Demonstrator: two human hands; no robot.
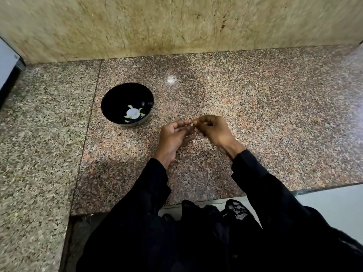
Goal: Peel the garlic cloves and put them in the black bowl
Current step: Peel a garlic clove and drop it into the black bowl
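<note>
Speckled granite counter (255, 114) with a black bowl (117, 97) at the left holding pale garlic pieces (132, 113). Just right of it, the left hand (172, 138) and right hand (213, 128) meet, fingertips curled and pinching a small garlic clove (191, 123) between them above the counter. Black sleeves (261, 185) cover both arms.

The speckled counter (255, 107) lies open to the right of the hands and beyond them, up to the stone wall (176, 24) that closes off the far side. On the left, the black bowl (110, 103) is the only thing standing on it, near the left hand (172, 138), with bare stone between them.
</note>
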